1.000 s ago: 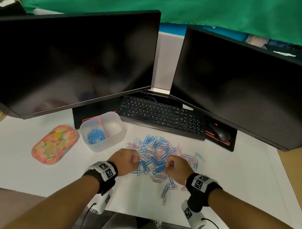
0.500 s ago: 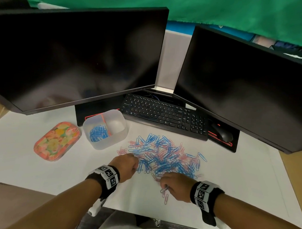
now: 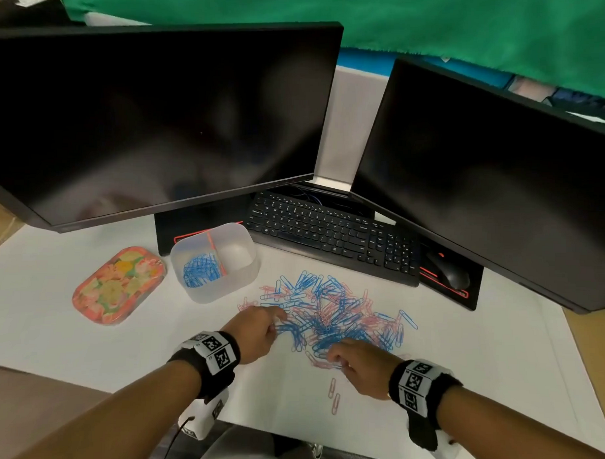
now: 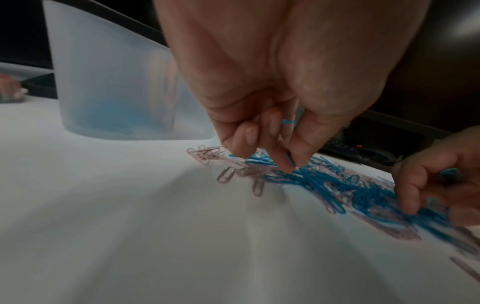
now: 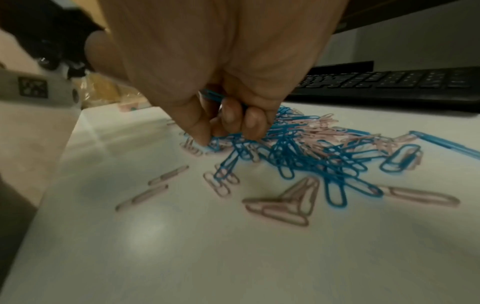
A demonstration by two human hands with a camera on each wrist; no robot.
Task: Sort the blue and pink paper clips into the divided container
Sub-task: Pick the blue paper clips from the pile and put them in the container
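Paper clips point(image 3: 329, 312) lie tangled on your white desk point(image 3: 84, 342) right of the frosted container point(image 3: 216, 291); blues fill its left half. Left hand point(image 4: 259, 115) pinches blue clips; light, springy wire snags, so lift singly. Right hand point(image 5: 223, 86) clutches several blues.
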